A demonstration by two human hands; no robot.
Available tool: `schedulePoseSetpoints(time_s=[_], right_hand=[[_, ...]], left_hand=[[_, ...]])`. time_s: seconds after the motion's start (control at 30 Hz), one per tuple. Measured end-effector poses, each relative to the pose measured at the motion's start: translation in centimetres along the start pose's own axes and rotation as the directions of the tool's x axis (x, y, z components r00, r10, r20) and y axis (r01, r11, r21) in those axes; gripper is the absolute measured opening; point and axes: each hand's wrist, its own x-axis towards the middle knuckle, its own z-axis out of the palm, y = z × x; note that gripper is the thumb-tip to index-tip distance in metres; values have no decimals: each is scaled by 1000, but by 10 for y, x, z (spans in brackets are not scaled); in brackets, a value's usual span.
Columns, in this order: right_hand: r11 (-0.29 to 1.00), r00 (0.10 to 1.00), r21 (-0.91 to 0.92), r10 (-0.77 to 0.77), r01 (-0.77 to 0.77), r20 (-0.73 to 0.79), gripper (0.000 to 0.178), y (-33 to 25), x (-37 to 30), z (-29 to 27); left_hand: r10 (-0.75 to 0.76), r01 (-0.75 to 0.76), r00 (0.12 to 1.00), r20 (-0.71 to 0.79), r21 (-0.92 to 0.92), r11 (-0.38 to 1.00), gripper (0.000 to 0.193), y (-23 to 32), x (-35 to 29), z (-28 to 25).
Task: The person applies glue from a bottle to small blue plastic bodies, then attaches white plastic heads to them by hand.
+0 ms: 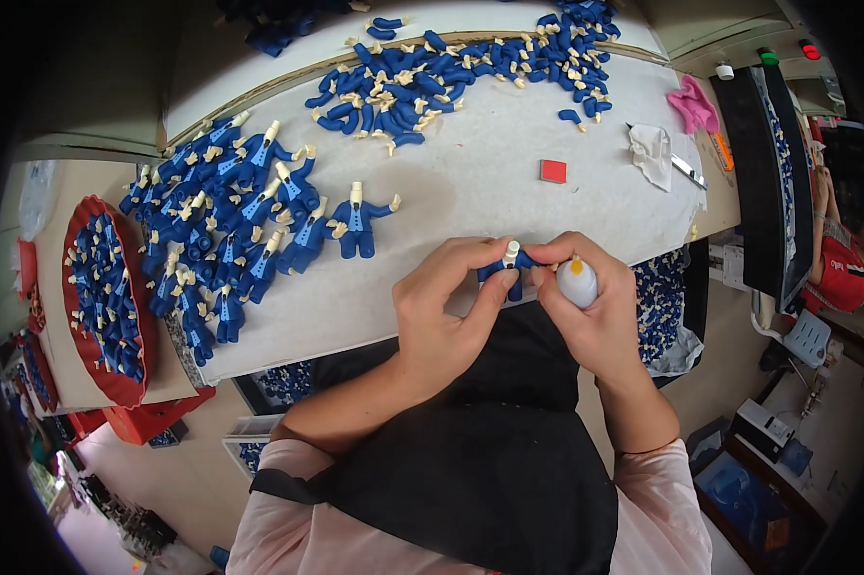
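Between my hands, over the table's near edge, is a small headless figure body (511, 264) in a blue suit with a cream neck peg. My left hand (442, 307) is closed, pinching its left side between thumb and fingers. My right hand (604, 311) grips a white squeeze bottle (576, 287) with a yellow tip in its palm. The thumb and forefinger of that hand also pinch the figure's arm on the right side. A similar headless figure with arms (356, 222) lies to the left, beside a heap of such figures (231, 225).
Loose blue arms with cream hands (413, 86) are piled at the back of the white table (470, 201). A small red block (553, 172), crumpled tissue (650, 155) and pink cloth (693, 103) lie rightward. A red basket (137, 359) holds more parts at far left. Someone in red sits far right.
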Motion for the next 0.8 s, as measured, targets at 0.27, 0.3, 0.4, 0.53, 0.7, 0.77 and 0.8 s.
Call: schedulePoseSetpoints(time_s=[0.27, 0.3, 0.4, 0.53, 0.7, 0.77, 0.8], right_hand=[[990, 991, 72, 113, -117, 68, 12, 2, 1, 0], [990, 990, 66, 123, -128, 72, 11, 1, 2, 0], [989, 992, 86, 116, -119, 44, 9, 5, 2, 3], [989, 997, 123, 81, -82, 16, 9, 7, 5, 4], [982, 992, 142, 115, -122, 56, 9, 8, 6, 1], [982, 986, 123, 134, -145, 95, 9, 3, 8, -3], [990, 988, 70, 113, -122, 109, 13, 1, 10, -4]], left_hand=[[-22, 19, 999, -40, -70, 997, 21, -7, -1, 3], [-23, 20, 999, -38, -68, 997, 21, -6, -1, 3], [-71, 70, 997, -25, -60, 996, 20, -4, -1, 3], [-77, 75, 997, -31, -53, 996, 20, -4, 0, 3], [-110, 108, 993, -35, -56, 993, 19, -2, 2, 4], [-147, 148, 989, 22, -66, 987, 17, -1, 5, 0], [-141, 142, 990, 21, -61, 988, 17, -1, 6, -2]])
